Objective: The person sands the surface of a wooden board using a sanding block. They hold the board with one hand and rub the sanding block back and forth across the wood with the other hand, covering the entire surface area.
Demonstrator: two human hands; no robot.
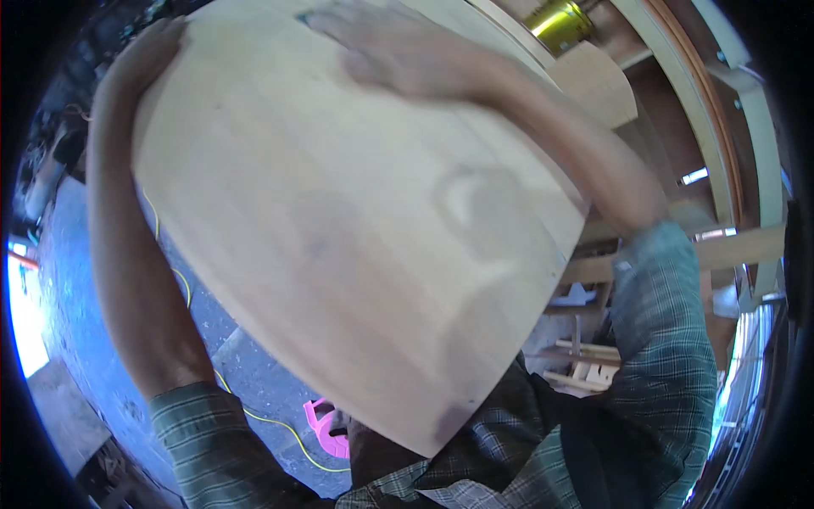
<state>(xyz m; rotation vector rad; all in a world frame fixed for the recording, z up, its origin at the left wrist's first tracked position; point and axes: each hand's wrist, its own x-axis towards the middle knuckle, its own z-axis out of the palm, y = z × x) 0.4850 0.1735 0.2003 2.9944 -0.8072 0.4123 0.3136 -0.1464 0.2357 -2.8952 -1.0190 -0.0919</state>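
A large pale wooden panel (339, 195) fills the middle of the view, its near corner close to my body. At the panel's far left edge, my left hand (161, 42) is bent over the rim and grips it, its fingertips partly hidden. My right hand (386, 51) lies flat on the far part of the panel with fingers stretched out, somewhat blurred. A small dark teal bit (303, 17) shows by its fingertips; I cannot tell what it is. Any thing under the palm is hidden.
Behind the panel to the right stands wooden framing (721, 110) with a shiny yellow-gold tin (560, 24) and a rounded wood piece (598, 81). Below, a yellow cord (288, 428) runs over the grey floor (254, 365) past a pink plastic object (326, 428). Wood pieces (585, 365) lie at right.
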